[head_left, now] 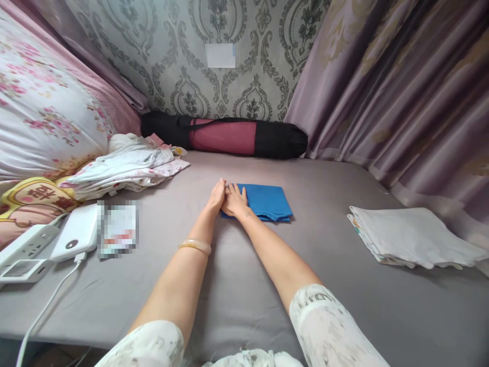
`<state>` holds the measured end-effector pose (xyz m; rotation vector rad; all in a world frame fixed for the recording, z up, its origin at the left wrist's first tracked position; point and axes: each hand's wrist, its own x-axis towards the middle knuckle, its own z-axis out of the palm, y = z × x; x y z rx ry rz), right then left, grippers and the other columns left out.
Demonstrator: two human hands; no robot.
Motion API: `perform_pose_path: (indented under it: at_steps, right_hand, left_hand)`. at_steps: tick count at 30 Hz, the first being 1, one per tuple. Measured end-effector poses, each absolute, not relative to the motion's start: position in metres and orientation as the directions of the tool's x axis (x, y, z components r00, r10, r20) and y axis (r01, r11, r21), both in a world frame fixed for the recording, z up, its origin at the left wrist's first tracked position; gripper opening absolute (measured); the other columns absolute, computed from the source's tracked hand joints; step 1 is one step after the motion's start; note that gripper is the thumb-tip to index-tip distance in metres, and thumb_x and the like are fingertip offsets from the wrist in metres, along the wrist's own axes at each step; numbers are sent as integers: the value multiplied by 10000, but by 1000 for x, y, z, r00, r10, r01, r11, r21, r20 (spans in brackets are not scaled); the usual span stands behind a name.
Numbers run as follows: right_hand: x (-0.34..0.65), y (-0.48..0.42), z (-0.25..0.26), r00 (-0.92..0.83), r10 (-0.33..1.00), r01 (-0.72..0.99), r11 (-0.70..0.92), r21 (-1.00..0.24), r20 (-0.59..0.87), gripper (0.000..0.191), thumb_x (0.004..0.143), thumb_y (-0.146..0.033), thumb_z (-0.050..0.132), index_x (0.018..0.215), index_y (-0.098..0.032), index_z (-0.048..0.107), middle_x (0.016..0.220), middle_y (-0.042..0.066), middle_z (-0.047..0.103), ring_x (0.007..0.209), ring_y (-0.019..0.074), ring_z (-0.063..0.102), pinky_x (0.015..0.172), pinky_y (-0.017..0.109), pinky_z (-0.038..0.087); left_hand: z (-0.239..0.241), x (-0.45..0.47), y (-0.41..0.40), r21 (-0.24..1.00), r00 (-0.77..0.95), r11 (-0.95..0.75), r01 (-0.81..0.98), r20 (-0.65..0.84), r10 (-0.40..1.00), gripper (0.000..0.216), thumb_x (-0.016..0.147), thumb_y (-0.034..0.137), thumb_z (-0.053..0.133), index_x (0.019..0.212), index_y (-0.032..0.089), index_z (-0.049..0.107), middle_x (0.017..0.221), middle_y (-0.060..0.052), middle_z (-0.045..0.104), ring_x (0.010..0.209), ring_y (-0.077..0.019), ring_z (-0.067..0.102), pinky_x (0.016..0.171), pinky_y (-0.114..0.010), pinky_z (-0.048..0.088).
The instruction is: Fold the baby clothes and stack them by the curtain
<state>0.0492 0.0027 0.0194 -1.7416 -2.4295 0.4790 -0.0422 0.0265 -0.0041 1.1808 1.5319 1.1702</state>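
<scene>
A folded piece of blue cloth (269, 199) lies flat on the grey bed sheet (328, 306) in front of me. My right hand (234, 200) presses on its left part, palm down, with the fingers spread. At the cloth's left edge stands my left hand (217, 196), turned on its side, fingers stretched out and close against the right hand. The cloth's front edge shows loose, uneven layers near its right corner. Neither hand grips anything that I can see.
A folded white cloth stack (412, 237) lies to the right. On the left are crumpled clothes (130, 165), a white power bank (78, 232) with a cable, and a power strip (28, 247). A black and pink long bag (225, 136) lies along the wall.
</scene>
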Motion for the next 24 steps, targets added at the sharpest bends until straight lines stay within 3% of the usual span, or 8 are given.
perform_pose_path:
  at_steps: [3, 7, 11, 13, 19, 24]
  right_hand:
    - [64, 5, 24, -330, 942, 870, 278, -406, -62, 599, 1002, -334, 172, 1566, -140, 234, 1644, 73, 184, 1516, 215, 107, 1218, 484, 77]
    - [100, 7, 23, -201, 979, 926, 202, -319, 38, 578, 1009, -354, 232, 1556, -171, 280, 1644, 75, 187, 1518, 229, 79, 1213, 499, 27]
    - [129, 5, 11, -138, 990, 963, 139, -230, 24, 573, 1013, -391, 258, 1544, -185, 318, 1630, 96, 231, 1510, 266, 110, 1200, 533, 40]
    - [134, 4, 5, -133, 991, 964, 129, -231, -2, 580, 1014, -403, 250, 1552, -190, 300, 1628, 94, 238, 1509, 266, 114, 1198, 534, 58]
    - [136, 5, 8, -148, 988, 953, 130, -274, -44, 583, 1020, -403, 230, 1559, -185, 276, 1631, 96, 229, 1512, 258, 101, 1199, 530, 65]
    - [160, 0, 13, -28, 998, 972, 40, -231, 55, 592, 1025, -410, 226, 1539, -130, 317, 1630, 145, 205, 1511, 279, 96, 1197, 523, 29]
  left_hand:
    - [-4, -42, 26, 972, -162, 98, 212, -64, 985, 588, 1014, 450, 217, 1370, 113, 541, 1491, -129, 486, 1384, -193, 448, 1156, -300, 315]
    - [-4, -38, 25, 895, -101, 48, 443, -4, 995, 577, 994, 513, 270, 1383, 189, 547, 1509, -93, 472, 1416, -208, 401, 1183, -327, 260]
    - [-7, -27, 21, 740, -71, 37, 672, 14, 997, 575, 879, 566, 530, 1356, 250, 581, 1525, -101, 448, 1477, -322, 262, 1215, -476, 115]
    - [-9, -23, 19, 609, -37, 11, 793, 31, 999, 643, 838, 594, 573, 1391, 268, 548, 1556, -105, 398, 1480, -360, 233, 1206, -511, 117]
    - [-10, -22, 15, 443, 25, -29, 896, 15, 1000, 720, 874, 621, 482, 1475, 225, 453, 1585, -143, 333, 1472, -387, 234, 1189, -531, 151]
    - [-12, -21, 16, 394, 25, -14, 919, -22, 999, 749, 891, 651, 397, 1511, 232, 395, 1610, -132, 278, 1492, -380, 180, 1196, -531, 110]
